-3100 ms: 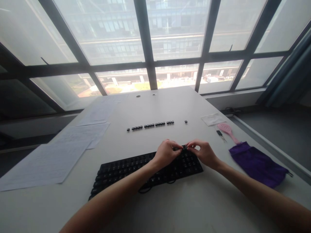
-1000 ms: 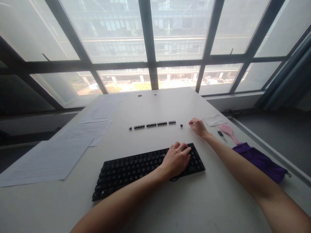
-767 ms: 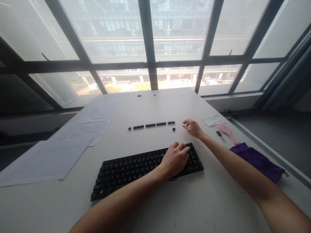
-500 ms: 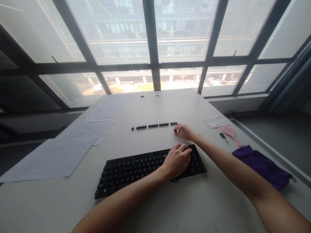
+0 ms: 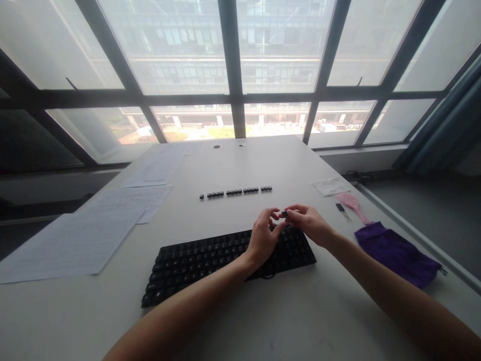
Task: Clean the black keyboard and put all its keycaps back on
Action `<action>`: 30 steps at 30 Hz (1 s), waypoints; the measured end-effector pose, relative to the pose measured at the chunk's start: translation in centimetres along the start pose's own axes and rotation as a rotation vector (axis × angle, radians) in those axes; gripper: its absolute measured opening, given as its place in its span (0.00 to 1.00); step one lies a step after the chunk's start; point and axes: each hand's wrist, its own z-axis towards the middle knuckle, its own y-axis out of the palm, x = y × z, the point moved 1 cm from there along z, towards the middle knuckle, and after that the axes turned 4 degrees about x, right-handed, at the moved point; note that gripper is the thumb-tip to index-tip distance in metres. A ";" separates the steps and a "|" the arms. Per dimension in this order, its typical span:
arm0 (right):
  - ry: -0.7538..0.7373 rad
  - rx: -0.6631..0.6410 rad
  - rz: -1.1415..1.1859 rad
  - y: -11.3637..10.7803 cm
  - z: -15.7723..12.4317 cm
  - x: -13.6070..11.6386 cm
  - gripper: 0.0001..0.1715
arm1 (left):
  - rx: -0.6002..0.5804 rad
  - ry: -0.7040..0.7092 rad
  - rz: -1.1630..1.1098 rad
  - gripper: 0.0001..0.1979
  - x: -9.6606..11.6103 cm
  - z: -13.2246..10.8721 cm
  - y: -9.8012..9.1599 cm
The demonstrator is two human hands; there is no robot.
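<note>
Pinched between the thumb and fingers of my right hand [image 5: 311, 223] is a small black keycap [image 5: 284, 214], held over the keyboard's upper right part. My left hand [image 5: 261, 234] is just left of it, thumb and fingers curved but apart, with nothing visible between them. Under both hands lies a black keyboard [image 5: 203, 261], slightly tilted on the desk; my left hand and forearm hide part of its keys. Beyond it stands a row of black keycaps [image 5: 234, 192] in several small groups, with a single keycap [image 5: 202, 197] at its left end.
Printed papers [image 5: 75, 245] spread over the left side of the white desk [image 5: 225, 170]. On the right are a white cloth or tissue [image 5: 330, 187], a pink hairbrush [image 5: 348, 200], a small black-handled tool with metal prongs [image 5: 342, 210] and a purple pouch [image 5: 396, 253]. Windows rise behind.
My right hand has come back from beside the keycap row toward the keyboard, carrying the keycap. My left hand has lifted off the keys and turned toward it, its fingers parting.
</note>
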 end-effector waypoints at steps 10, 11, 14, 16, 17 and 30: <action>-0.136 -0.001 -0.299 -0.9 -2.6 -0.2 0.19 | -0.060 0.142 -0.066 0.06 1.4 -0.1 -0.5; -0.163 0.007 -0.320 -1.0 -2.7 -0.2 0.19 | -0.073 0.140 -0.080 0.07 1.4 0.0 -0.5; -0.345 0.073 -0.389 -1.2 -3.1 -0.3 0.15 | -0.130 0.114 -0.131 0.09 1.3 0.1 -0.4; -0.529 0.087 -0.471 -1.2 -3.3 -0.3 0.11 | -0.181 0.084 -0.162 0.09 1.2 0.2 -0.4; -0.619 0.082 -0.516 -1.1 -3.5 -0.4 0.09 | -0.204 0.069 -0.172 0.10 1.2 0.3 -0.4; -0.846 0.094 -0.690 -2.3 -3.7 0.1 0.03 | -0.213 0.057 0.015 0.10 0.7 0.2 0.2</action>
